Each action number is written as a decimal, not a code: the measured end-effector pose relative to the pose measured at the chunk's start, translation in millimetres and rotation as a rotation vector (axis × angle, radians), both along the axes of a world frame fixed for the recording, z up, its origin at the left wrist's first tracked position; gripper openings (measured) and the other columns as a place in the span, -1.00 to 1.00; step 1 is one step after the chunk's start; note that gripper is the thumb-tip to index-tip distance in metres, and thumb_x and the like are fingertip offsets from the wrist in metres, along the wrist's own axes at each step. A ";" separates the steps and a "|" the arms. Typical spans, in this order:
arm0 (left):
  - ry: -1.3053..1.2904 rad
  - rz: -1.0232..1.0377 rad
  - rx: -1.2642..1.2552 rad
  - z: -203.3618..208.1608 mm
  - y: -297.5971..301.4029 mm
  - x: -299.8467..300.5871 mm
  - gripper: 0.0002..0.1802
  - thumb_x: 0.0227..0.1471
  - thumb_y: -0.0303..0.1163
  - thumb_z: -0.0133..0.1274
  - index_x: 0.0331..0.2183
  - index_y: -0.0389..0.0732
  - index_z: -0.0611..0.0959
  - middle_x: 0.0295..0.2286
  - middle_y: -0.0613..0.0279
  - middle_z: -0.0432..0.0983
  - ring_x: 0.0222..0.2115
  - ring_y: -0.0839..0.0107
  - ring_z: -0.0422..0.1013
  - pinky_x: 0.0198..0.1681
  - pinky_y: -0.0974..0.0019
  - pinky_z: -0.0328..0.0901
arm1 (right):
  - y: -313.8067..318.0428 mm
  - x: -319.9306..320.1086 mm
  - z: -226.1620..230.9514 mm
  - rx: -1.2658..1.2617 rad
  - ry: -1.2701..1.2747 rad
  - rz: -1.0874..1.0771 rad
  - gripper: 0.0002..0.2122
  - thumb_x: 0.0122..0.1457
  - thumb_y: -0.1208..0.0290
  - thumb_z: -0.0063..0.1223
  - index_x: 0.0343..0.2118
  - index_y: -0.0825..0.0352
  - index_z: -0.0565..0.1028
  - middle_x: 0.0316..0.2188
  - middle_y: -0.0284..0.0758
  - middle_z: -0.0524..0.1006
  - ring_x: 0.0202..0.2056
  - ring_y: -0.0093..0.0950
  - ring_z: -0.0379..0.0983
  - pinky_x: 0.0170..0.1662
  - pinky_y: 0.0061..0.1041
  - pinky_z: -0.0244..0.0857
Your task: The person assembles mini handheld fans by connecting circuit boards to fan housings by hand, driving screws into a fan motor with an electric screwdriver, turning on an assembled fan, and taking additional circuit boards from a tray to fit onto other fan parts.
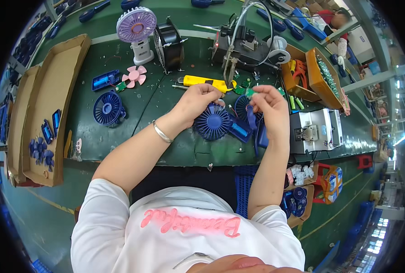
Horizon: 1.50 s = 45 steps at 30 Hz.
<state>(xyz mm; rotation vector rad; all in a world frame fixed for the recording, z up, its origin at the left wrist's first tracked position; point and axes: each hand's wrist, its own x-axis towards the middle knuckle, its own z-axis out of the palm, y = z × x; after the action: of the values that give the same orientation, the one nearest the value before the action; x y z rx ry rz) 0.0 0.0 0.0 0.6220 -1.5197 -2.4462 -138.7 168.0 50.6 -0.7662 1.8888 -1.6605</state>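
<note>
One small green circuit board (249, 92) is pinched between the thumb and fingers of the right hand (270, 103), raised over blue fan parts on the dark green surface (175, 152); the left hand (200, 101) is just beside a round blue fan head (212, 123), thumb and forefinger drawn near each other, though whether they pinch anything cannot be told; beyond the hands lies a yellow-handled tool (195, 81); farther left are a pink fan blade (134, 76), another blue fan head (108, 109), an upright white-and-purple fan (142, 52) and a long cardboard tray (52, 84)
</note>
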 end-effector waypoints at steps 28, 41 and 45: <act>0.125 0.077 -0.012 9.9 9.3 -4.5 -0.83 0.15 -0.38 0.04 -0.27 -0.28 0.52 -0.33 0.17 0.55 -0.25 0.45 0.48 -0.07 0.38 0.34 | -28.8 19.5 -23.1 -0.084 0.028 -0.014 -0.85 0.06 0.59 0.20 -0.31 0.42 0.47 -0.47 -0.33 0.59 -0.42 -0.67 0.49 -0.32 -0.69 0.31; 0.189 0.127 -0.038 9.3 11.0 -4.0 -0.84 0.15 -0.38 0.03 -0.27 -0.28 0.51 -0.35 0.15 0.57 -0.27 0.44 0.50 -0.08 0.39 0.35 | -29.2 23.8 -20.0 -0.104 0.043 -0.034 -0.86 0.06 0.62 0.20 -0.32 0.42 0.47 -0.47 -0.33 0.59 -0.39 -0.66 0.49 -0.27 -0.68 0.33; 0.198 0.126 -0.051 11.2 10.0 -3.9 -0.85 0.16 -0.39 0.03 -0.27 -0.27 0.51 -0.36 0.16 0.57 -0.27 0.44 0.50 -0.08 0.39 0.35 | -29.5 24.3 -19.9 -0.125 0.037 -0.036 -0.86 0.06 0.63 0.20 -0.33 0.42 0.47 -0.46 -0.33 0.59 -0.38 -0.66 0.49 -0.26 -0.68 0.33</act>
<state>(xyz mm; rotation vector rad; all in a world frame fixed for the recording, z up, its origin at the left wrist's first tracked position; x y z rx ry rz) -3.9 10.0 11.2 0.4368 -1.4156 -2.2919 -114.4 138.4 30.7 -0.8222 1.8470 -1.8124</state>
